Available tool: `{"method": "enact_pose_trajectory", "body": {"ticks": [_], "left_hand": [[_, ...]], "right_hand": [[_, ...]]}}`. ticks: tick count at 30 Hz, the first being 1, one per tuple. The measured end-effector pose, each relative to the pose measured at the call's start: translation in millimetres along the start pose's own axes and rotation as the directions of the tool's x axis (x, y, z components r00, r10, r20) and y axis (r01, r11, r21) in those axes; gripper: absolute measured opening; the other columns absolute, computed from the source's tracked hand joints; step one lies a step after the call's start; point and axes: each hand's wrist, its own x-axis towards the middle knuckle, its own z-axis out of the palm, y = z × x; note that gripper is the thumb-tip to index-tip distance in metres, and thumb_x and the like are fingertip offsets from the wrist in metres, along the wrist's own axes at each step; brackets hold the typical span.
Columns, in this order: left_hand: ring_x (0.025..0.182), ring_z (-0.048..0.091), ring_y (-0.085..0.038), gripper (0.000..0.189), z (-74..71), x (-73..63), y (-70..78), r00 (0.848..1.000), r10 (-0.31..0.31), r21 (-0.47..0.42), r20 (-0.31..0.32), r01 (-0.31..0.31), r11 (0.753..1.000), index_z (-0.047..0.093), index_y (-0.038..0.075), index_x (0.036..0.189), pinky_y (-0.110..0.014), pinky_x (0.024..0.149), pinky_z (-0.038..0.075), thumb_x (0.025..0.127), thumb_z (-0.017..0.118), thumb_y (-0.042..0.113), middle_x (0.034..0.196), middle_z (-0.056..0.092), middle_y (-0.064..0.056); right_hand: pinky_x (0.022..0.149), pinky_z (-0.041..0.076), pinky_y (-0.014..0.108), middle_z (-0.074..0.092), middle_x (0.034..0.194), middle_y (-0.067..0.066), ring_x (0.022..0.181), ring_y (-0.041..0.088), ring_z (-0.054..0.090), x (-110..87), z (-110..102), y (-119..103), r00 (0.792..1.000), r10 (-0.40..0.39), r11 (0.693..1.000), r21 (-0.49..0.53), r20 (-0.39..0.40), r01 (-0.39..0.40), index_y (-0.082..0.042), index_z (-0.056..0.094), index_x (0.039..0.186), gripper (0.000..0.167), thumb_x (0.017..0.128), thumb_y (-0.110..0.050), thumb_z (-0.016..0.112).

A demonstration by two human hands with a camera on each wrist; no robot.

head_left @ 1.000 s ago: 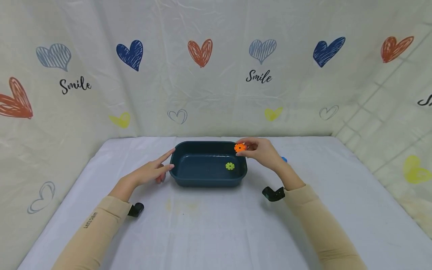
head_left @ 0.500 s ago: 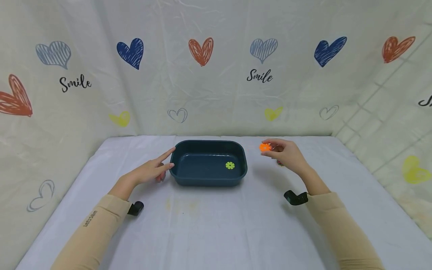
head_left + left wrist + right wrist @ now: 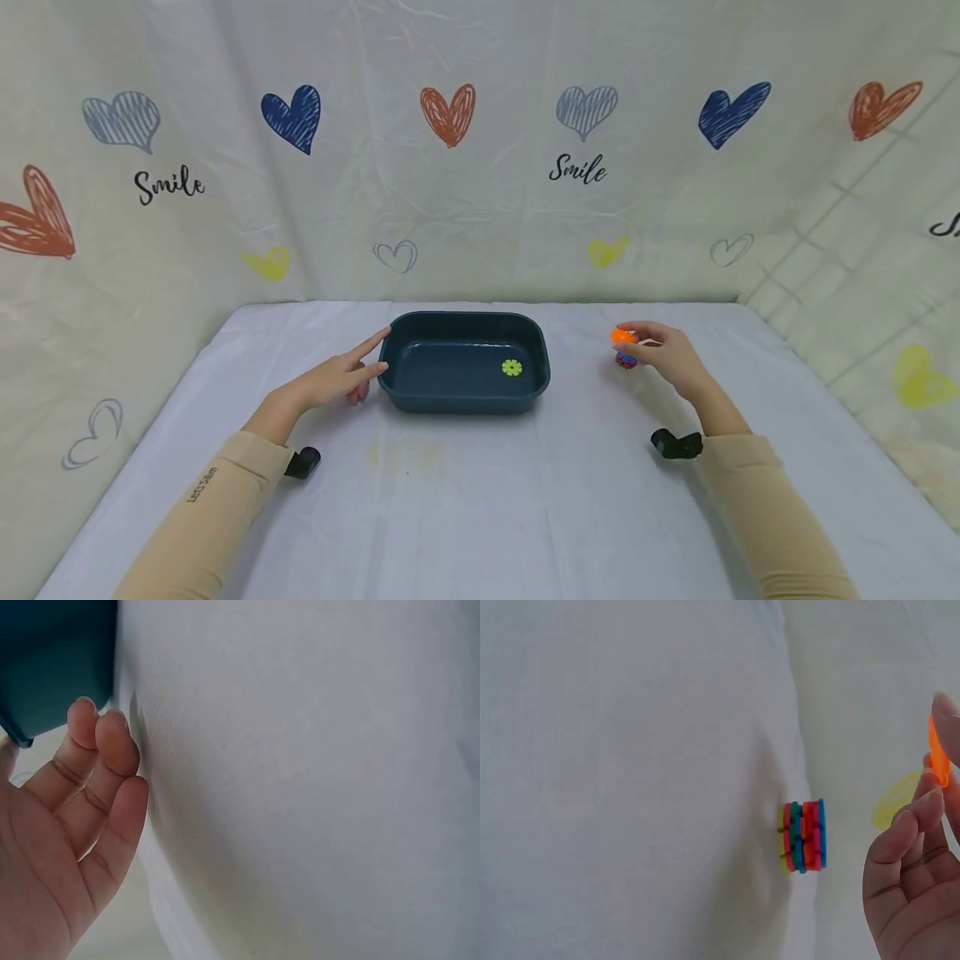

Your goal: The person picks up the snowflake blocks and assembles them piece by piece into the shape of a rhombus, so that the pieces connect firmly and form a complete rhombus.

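Note:
A dark teal rectangular basin [image 3: 463, 403] stands on the white-covered table, with a yellow-green notched plastic disc [image 3: 512, 367] lying inside toward its right end. My left hand [image 3: 330, 385] touches the basin's left rim with outstretched index finger and thumb; its other fingers hang beside the wall in the left wrist view. To the right of the basin, my right hand [image 3: 671, 358] pinches an orange notched disc [image 3: 622, 336] between thumb and fingers. Just below that disc stands a stack of several coloured discs [image 3: 804, 835], blue on top, over which the right hand hovers.
The table [image 3: 480, 508] bears a white cloth, with a heart-printed curtain [image 3: 495, 208] hanging behind it. Black wrist-worn devices [image 3: 677, 444] stick out from both sleeves, low over the cloth.
My right hand has carried the orange disc from above the basin's right end rightward, then down to just over the stack. The left hand has stayed at the rim.

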Motion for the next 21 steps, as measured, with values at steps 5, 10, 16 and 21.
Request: {"method": "enact_pose_trajectory", "body": {"ticks": [5, 10, 16, 21], "left_hand": [[0.070, 0.058, -0.023, 0.075, 0.4, 0.1, 0.0, 1.000, 0.008, -0.007, 0.000, -0.008, 1.000, 0.007, 0.034, 0.166, -0.040, 0.078, 0.040, 0.106, 0.048, 0.053, 0.079, 0.058, -0.009], [0.070, 0.058, -0.023, 0.075, 0.5, -0.4, 1.1, 1.000, 0.007, -0.002, 0.001, -0.007, 1.000, 0.007, 0.034, 0.166, -0.040, 0.079, 0.039, 0.106, 0.047, 0.053, 0.079, 0.058, -0.008], [0.070, 0.058, -0.023, 0.075, 0.5, -1.2, 2.0, 1.000, 0.009, 0.007, 0.002, -0.009, 1.000, 0.006, 0.034, 0.166, -0.040, 0.079, 0.039, 0.107, 0.047, 0.053, 0.079, 0.058, -0.008], [0.070, 0.058, -0.023, 0.075, -0.1, -2.0, 3.5, 1.000, 0.008, 0.006, 0.002, -0.008, 1.000, 0.006, 0.034, 0.166, -0.040, 0.079, 0.039, 0.107, 0.047, 0.054, 0.080, 0.058, -0.008]], "right_hand": [[0.080, 0.051, 0.031, 0.065, 0.105, -0.004, 0.087, 0.025, 0.059, 1.3, -3.8, 11.8, 1.000, 0.026, 0.999, -0.020, 0.007, -0.026, -0.002, 0.059, 0.142, 0.051, 0.098, -0.026, 0.072], [0.075, 0.048, 0.029, 0.062, 0.107, 0.006, 0.084, 0.021, 0.057, 1.9, -5.9, 15.5, 0.997, 0.080, 0.994, -0.075, 0.012, -0.079, -0.001, 0.060, 0.140, 0.054, 0.097, -0.031, 0.073], [0.070, 0.045, 0.028, 0.059, 0.105, 0.011, 0.075, 0.019, 0.054, 4.7, -7.3, 20.1, 0.992, 0.127, 0.986, -0.109, 0.022, -0.124, -0.001, 0.061, 0.138, 0.056, 0.095, -0.032, 0.076], [0.074, 0.043, 0.030, 0.060, 0.114, 0.015, 0.087, 0.025, 0.053, 7.6, -8.1, 23.9, 0.991, 0.129, 0.983, -0.134, 0.025, -0.124, -0.002, 0.062, 0.138, 0.057, 0.093, -0.035, 0.077]]}}
